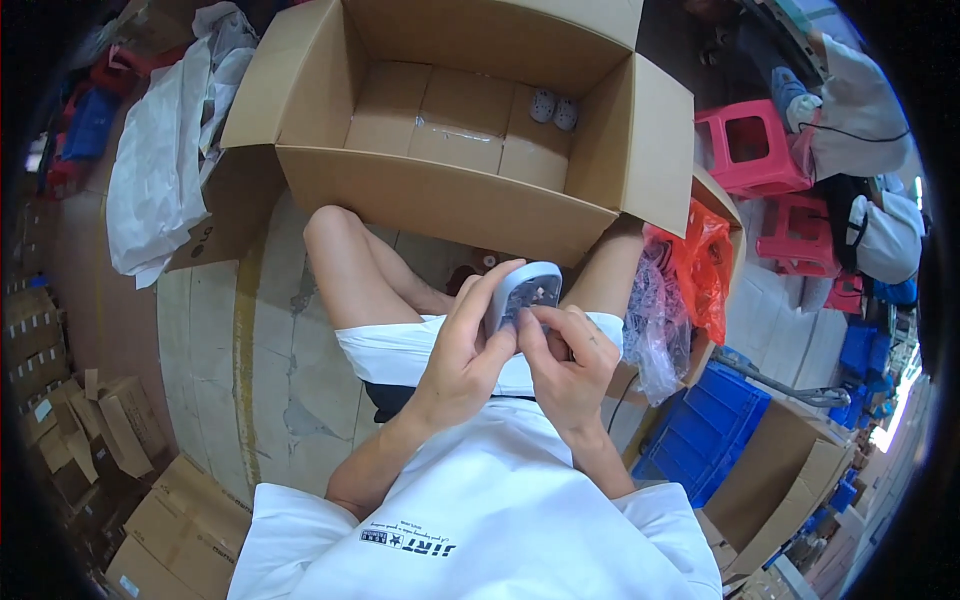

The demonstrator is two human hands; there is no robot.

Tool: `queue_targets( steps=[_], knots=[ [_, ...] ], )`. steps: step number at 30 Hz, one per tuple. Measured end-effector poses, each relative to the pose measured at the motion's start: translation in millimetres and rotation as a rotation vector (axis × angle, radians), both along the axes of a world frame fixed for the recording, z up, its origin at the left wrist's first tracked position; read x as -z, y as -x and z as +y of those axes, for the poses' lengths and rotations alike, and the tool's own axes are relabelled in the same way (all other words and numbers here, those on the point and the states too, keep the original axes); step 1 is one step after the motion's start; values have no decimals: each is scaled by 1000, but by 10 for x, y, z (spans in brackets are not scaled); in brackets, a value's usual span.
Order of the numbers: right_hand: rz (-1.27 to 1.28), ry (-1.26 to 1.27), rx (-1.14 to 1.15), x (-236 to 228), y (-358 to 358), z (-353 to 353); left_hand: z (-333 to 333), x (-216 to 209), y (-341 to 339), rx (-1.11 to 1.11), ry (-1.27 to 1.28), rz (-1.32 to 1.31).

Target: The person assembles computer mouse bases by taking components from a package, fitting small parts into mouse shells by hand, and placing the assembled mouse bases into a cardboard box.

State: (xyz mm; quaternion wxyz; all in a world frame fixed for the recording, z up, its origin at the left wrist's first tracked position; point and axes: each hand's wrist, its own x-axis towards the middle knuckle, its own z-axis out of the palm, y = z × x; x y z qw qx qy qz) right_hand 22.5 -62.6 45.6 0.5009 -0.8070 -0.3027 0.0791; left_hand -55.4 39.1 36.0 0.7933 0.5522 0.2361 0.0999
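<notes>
In front of my lap, my left hand (pixel 463 352) grips a grey slip-on shoe (pixel 541 272) by its left side, thumb across the near end. The shoe has a rounded far end, a pale grey rim and a darker face with small light marks. My right hand (pixel 566 356) is closed at the shoe's near right edge, thumb and forefinger pinched against it. Any small thing between those fingertips is hidden. Just beyond my knees stands a large open cardboard box (pixel 440 198); a pair of pale, dotted clogs (pixel 553 109) lies in its far right corner.
Right of my knee, clear and red plastic bags (pixel 703 270) fill another carton. Pink stools (pixel 755 148) and a blue crate (pixel 707 425) stand further right. White sheeting (pixel 160 190) hangs over a carton at left; more cardboard boxes (pixel 185 530) lie at lower left.
</notes>
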Motion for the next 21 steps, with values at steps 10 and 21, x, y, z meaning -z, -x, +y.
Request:
queue_targets(
  steps=[10,21],
  knots=[
    [139,-80,110,0,58,-69,-51,-52,-17,-224,-218,80],
    [525,-220,29,181,-78,38,61,124,-18,-221,-378,157]
  ],
)
